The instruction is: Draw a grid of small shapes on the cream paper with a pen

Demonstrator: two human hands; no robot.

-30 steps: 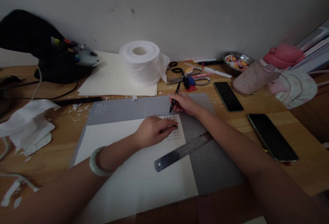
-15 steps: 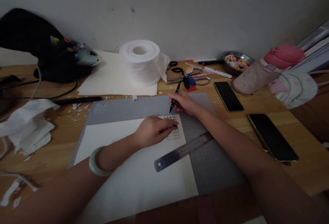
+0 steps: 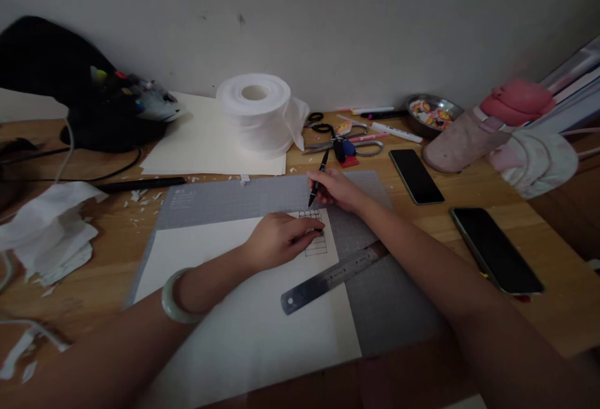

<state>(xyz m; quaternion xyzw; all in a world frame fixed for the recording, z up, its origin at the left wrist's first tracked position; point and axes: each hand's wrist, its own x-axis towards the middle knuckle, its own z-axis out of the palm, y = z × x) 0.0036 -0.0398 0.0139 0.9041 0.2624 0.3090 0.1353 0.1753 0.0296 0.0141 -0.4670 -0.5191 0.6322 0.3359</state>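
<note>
My right hand [image 3: 335, 189] holds a black pen [image 3: 319, 179], with its tip pointing down just past the top edge of a large white sheet of paper [image 3: 262, 321]. My left hand [image 3: 281, 240] rests on the sheet, thumb and fingers pinched on a small dark thing [image 3: 319, 229], too little of which shows to name. Beside these fingertips is a hand-drawn black grid [image 3: 316, 246], its upper rows filled with rounded shapes; my fingers cover part of it. A metal ruler [image 3: 323, 281] lies slantwise across the paper's right edge, its far end under my right forearm.
Beneath the paper is a grey cutting mat [image 3: 220, 196]. Behind it stand a tissue roll [image 3: 255, 115], scissors [image 3: 370, 146], markers [image 3: 396, 132] and a metal bowl [image 3: 434, 115]. Two phones [image 3: 416, 176] and a pink-lidded bottle [image 3: 487, 124] are right; crumpled tissue [image 3: 56, 227] is left.
Almost nothing differs. The view has shifted very slightly, and both hands keep the same place and grip.
</note>
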